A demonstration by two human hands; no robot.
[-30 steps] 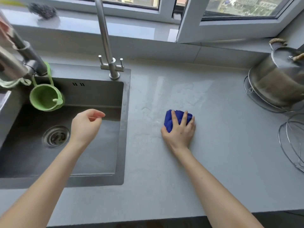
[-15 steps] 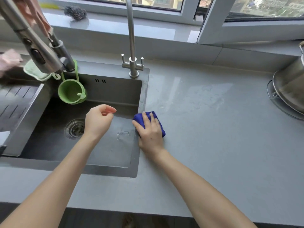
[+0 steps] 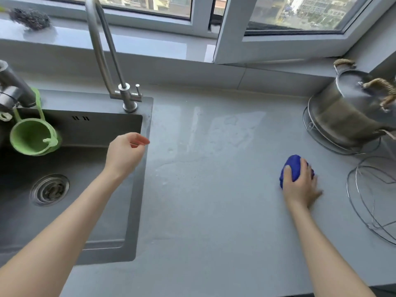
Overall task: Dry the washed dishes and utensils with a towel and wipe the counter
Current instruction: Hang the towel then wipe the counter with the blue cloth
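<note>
**A:** What does the head view show of the 2 hands?

**B:** The right hand (image 3: 300,188) lies right of centre in the frame. Its fingers are curled over a bunched blue towel (image 3: 293,168), and it presses the towel onto the grey worktop (image 3: 214,211). The hand is blurred, so finer finger detail cannot be told.

**A:** And the other one?

**B:** The left hand (image 3: 124,155) hangs in the air left of centre, over the right rim of the sink (image 3: 137,211). Its fingers are loosely curled and it holds nothing. The tips of the thumb and forefinger lie close together.

**A:** Where does the towel sit among the other things?

**B:** It is near the right edge of the frame, left of a wire rack (image 3: 364,200). A steel pot (image 3: 347,116) stands above it in the upper right. The towel touches neither of them.

**A:** Is the worktop wet?

**B:** A wet film (image 3: 225,129) shines in the upper middle of the frame, between the sink and the pot. It is apart from the towel.

**A:** What fills the left side?

**B:** The sink does, with 1 drain (image 3: 49,189) in its floor. A tall tap (image 3: 102,50) rises from its back rim. A green cup (image 3: 32,136) hangs at the basin's upper left. A dark scouring ball (image 3: 30,18) rests on the window sill (image 3: 128,43) in the top left corner.
</note>
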